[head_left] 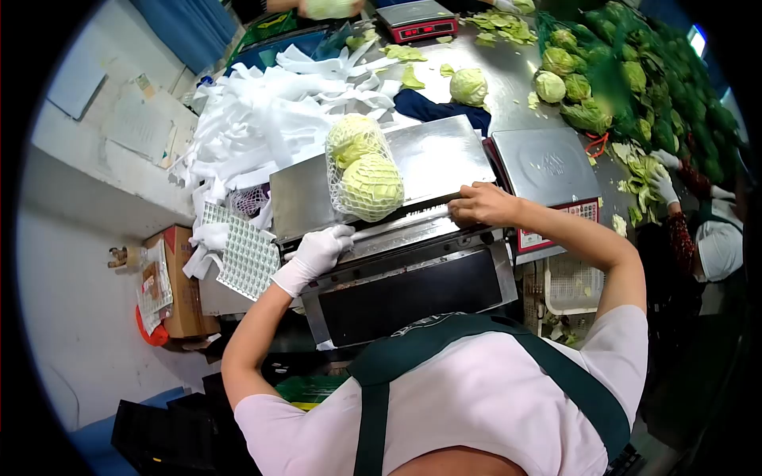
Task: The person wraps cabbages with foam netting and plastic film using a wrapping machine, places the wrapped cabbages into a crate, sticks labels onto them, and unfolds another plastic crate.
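Two pale green cabbages [370, 184] in a white mesh net lie on a metal wrapping machine [436, 159]. My left hand [319, 252], in a white glove, is at the left end of the machine's front bar, its fingers closed on the edge of clear film [397, 226]. Bare, my right hand [482, 205] rests at the right end of the same bar, its fingers curled on the film's edge. The film stretches between both hands, just in front of the netted cabbages. Below it is the machine's dark front plate [409, 297].
White foam nets [270, 119] pile up at the back left, beside a label sheet [238, 250]. A scale [548, 170] stands at the right, another [417, 20] at the back. Cabbages [587, 87] heap at the back right. A co-worker's gloved hands [665, 186] touch leaves there.
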A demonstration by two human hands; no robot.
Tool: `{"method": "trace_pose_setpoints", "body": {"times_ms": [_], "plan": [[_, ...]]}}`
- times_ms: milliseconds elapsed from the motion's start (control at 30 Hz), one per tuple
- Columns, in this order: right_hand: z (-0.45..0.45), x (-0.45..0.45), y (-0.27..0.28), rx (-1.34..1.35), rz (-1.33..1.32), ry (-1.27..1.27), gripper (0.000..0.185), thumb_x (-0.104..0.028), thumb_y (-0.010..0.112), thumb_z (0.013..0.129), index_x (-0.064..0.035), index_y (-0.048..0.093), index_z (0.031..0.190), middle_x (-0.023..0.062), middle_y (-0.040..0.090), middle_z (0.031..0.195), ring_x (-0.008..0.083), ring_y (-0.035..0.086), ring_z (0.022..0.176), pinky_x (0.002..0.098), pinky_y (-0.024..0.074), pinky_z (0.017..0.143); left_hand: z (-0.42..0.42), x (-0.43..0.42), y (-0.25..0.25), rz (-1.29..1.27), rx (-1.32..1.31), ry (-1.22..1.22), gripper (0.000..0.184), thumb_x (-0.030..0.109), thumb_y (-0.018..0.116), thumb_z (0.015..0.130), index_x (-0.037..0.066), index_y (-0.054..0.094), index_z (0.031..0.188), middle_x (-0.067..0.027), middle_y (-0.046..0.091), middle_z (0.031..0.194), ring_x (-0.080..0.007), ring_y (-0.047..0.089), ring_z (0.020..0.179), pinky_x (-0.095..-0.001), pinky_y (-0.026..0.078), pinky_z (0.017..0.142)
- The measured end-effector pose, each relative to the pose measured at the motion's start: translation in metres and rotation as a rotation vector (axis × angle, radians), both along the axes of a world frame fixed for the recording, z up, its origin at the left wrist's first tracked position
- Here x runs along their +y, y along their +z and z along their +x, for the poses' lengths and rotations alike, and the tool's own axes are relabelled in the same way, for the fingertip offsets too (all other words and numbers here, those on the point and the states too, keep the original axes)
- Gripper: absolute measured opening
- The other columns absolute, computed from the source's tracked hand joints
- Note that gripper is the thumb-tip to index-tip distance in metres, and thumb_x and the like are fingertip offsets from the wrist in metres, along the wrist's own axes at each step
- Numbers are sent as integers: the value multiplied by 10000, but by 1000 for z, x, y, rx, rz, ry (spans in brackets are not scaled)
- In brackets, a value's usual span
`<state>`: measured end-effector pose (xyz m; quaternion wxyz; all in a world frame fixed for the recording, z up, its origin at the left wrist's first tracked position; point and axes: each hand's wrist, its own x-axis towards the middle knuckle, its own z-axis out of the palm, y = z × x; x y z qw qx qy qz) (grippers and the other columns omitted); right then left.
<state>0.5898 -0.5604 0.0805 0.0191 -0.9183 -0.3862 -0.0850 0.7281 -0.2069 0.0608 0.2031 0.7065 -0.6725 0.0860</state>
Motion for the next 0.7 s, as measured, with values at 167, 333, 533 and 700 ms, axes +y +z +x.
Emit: {"method": "trace_pose_setpoints", "body": {"times_ms": [167, 333, 533, 700], "plan": [[-72, 39, 22, 407, 552, -391, 178, -9, 577, 701, -106, 611, 847, 60, 647, 798, 238, 626, 733, 327, 500, 612, -36, 35, 36, 75, 1343, 448, 295, 242, 418, 928, 28, 487, 738, -47, 533, 689, -77, 422, 439, -201, 357, 454], [-132, 64, 96, 623, 826, -178, 101, -75, 517, 856, -14, 575, 912, 104, 627, 847, 248, 621, 768, 314, 494, 674, -95, 79, 103, 275, 1426, 434, 301, 206, 387, 927, 53, 452, 675, -26, 451, 511, -102, 417, 440, -231, 338, 452], [-100, 76, 214, 533, 1114, 27, 147, -86, 427, 903, -10, 549, 874, 37, 605, 666, 101, 558, 470, 236, 442, 446, -34, 83, 178, -346, 1534, 385, 212, 198, 459, 883, 1, 517, 833, -78, 526, 728, -171, 526, 615, -256, 412, 545], [112, 35, 186, 75, 1383, -112, 121, -81, 462, 896, 13, 520, 944, 80, 620, 900, 132, 590, 847, 249, 468, 717, 88, 29, 174, -734, 982, 285, 270, 195, 507, 871, -8, 485, 1047, -67, 516, 945, -182, 522, 897, -304, 433, 784]]}}
